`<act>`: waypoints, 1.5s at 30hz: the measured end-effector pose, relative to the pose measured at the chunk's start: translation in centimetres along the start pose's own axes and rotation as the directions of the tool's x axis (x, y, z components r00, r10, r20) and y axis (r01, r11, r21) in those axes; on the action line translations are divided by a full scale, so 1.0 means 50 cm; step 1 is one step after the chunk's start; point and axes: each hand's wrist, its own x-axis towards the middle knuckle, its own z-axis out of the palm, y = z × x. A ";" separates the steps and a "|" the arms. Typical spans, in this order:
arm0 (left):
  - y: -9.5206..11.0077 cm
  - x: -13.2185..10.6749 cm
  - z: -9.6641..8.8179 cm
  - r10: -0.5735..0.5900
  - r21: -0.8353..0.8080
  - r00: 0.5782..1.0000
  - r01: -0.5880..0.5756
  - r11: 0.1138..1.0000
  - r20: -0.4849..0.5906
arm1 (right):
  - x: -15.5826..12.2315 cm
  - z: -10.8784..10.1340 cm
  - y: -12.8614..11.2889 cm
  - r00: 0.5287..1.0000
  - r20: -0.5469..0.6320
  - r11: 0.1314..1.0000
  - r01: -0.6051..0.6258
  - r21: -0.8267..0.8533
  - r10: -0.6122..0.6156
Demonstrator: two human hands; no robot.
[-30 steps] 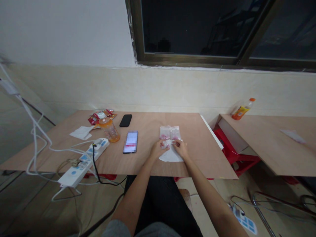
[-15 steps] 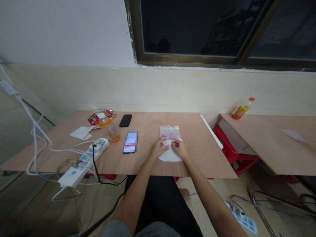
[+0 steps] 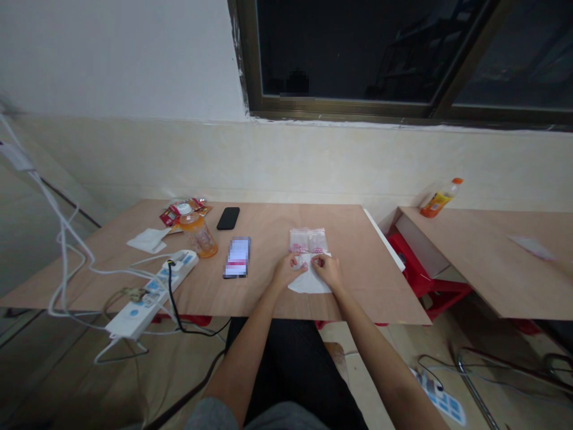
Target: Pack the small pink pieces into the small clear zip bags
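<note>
On the wooden table (image 3: 268,286) my left hand (image 3: 287,272) and my right hand (image 3: 326,269) meet over a white paper tissue (image 3: 310,284). Both hands pinch a small clear plastic bag with red print (image 3: 303,260) between their fingertips. Just beyond them lies a stack of the same clear bags (image 3: 308,239), flat on the table.
A lit phone (image 3: 237,257), a dark phone (image 3: 228,218), an orange drink bottle (image 3: 199,233), snack wrappers (image 3: 175,211), a folded tissue (image 3: 147,240) and a white power strip (image 3: 154,291) with cables lie to the left. A second table (image 3: 492,257) with another bottle (image 3: 441,197) stands right.
</note>
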 end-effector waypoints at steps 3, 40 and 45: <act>0.001 -0.001 -0.002 0.006 0.004 1.000 -0.006 1.000 0.006 | 0.001 0.001 0.003 1.000 -0.017 0.999 0.000 0.033 0.001; 0.008 -0.001 -0.003 -0.021 -0.020 1.000 0.021 1.000 -0.006 | -0.026 -0.029 -0.006 0.991 0.103 0.996 0.077 0.034 -0.080; 0.006 0.000 -0.003 -0.017 -0.029 1.000 0.017 0.999 0.006 | 0.013 0.005 -0.013 0.997 0.067 0.969 0.017 0.246 -0.034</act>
